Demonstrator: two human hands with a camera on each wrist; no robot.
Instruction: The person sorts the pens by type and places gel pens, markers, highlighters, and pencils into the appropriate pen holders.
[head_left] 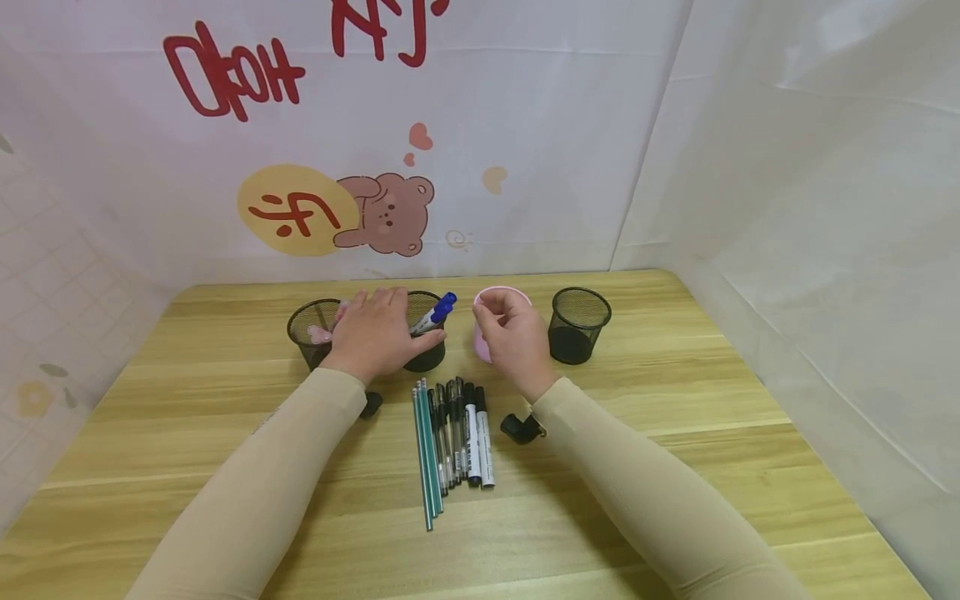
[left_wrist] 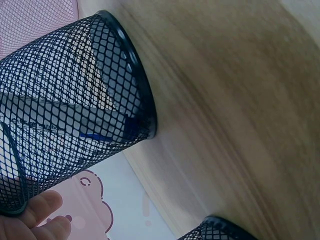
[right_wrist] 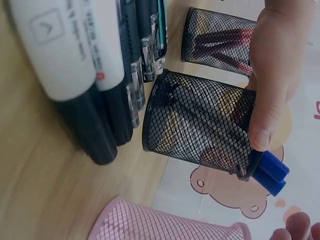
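My left hand (head_left: 378, 333) holds a black mesh pen cup (head_left: 426, 360) at its rim, thumb across the near side. In the left wrist view, its fingertips (left_wrist: 52, 215) show beyond the cup's rim. Two blue-capped markers (head_left: 435, 313) lean inside, their caps above the rim. My right hand (head_left: 519, 342) is over a pink mesh cup (head_left: 482, 346), thumb and forefinger close together with nothing visible between them. The right wrist view shows its fingertips (right_wrist: 298, 227) loosely bent near the pink cup's open end.
Side by side in front lie teal pencils (head_left: 425, 454), black gel pens (head_left: 454, 433) and black-capped white markers (head_left: 480, 437). Another black mesh cup (head_left: 580, 329) stands at right. The left mesh cup (head_left: 307, 333) holds pink items. A printed cloth (head_left: 570, 167) hangs behind the table.
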